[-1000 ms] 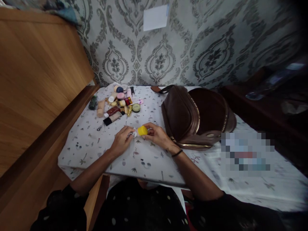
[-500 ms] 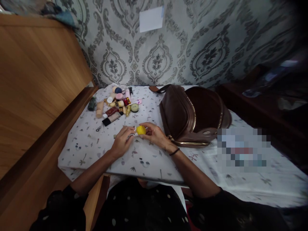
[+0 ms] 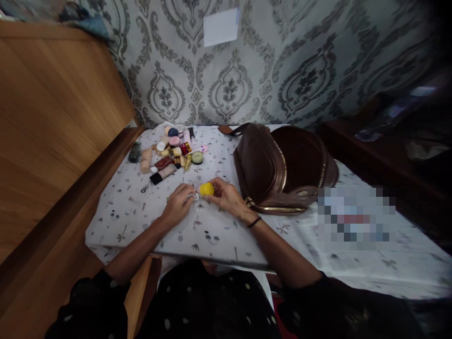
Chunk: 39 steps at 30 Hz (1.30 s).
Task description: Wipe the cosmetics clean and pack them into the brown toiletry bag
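Both hands meet over the patterned cloth [image 3: 219,235], near the brown bag [image 3: 261,162].

The right hand's [image 3: 228,197] fingers pinch a yellow-capped container [image 3: 206,189]; the left hand's [image 3: 178,205] fingers close on a crumpled white wipe [image 3: 192,196], just beside the container.

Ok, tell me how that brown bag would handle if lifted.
The brown bag would probably flex, as its leathery sides curve softly. Its zip stands apart, so the opening may gape further. The strap lies slack and would likely flop.
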Each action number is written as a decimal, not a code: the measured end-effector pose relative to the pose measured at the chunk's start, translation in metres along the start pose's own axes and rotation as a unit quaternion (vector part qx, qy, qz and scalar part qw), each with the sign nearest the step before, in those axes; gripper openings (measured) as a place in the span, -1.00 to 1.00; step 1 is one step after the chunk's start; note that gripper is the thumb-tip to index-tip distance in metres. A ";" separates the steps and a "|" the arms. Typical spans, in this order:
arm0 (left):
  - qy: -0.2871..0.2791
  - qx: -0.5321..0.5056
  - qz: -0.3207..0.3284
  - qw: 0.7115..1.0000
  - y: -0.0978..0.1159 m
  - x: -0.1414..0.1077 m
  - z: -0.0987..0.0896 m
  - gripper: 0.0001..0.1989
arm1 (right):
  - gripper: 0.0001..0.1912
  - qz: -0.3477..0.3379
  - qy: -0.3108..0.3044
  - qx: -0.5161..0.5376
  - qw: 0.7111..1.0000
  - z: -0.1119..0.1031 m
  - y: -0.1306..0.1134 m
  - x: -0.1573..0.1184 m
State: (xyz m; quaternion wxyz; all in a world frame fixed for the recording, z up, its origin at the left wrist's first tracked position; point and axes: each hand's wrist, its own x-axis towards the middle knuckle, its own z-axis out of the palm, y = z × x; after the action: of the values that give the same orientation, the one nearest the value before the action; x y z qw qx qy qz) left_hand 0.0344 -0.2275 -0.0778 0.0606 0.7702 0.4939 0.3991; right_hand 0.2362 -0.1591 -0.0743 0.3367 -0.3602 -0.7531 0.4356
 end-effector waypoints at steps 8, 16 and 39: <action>0.021 0.030 0.091 0.995 0.005 -0.003 0.003 -0.87 | -0.60 -0.023 -0.003 0.024 0.999 0.006 0.005 -0.001; 0.012 0.009 0.032 0.999 0.002 0.003 0.000 -0.87 | -0.67 0.001 0.023 0.007 1.000 0.004 0.008 0.002; -0.082 0.069 0.218 0.970 0.015 -0.005 0.005 -0.78 | -0.57 0.052 -0.021 0.124 0.991 0.003 0.007 0.001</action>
State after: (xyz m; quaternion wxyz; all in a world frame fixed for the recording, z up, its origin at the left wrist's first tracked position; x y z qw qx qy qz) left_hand 0.0471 -0.2374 -0.0768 -0.0412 0.8915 0.3339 0.3034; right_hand 0.2350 -0.1568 -0.0818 0.3400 -0.3452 -0.6803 0.5499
